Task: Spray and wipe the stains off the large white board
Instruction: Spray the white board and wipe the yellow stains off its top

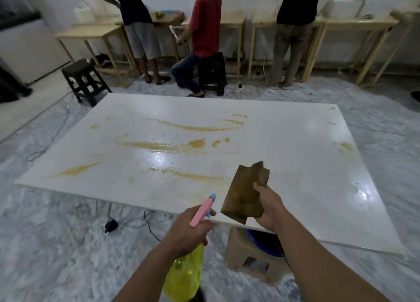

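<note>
The single head-worn camera looked forward and steeply down from above the near edge of the large white board [284,142], which filled the middle of the wide-angle frame. Both forearms entered from the bottom edge, the left hand [186,231] and the right hand [270,206] close under the lens. The view faced across the board toward the wooden tables [281,22] along the far wall, with straight lines bowed near the frame's edges.
</note>
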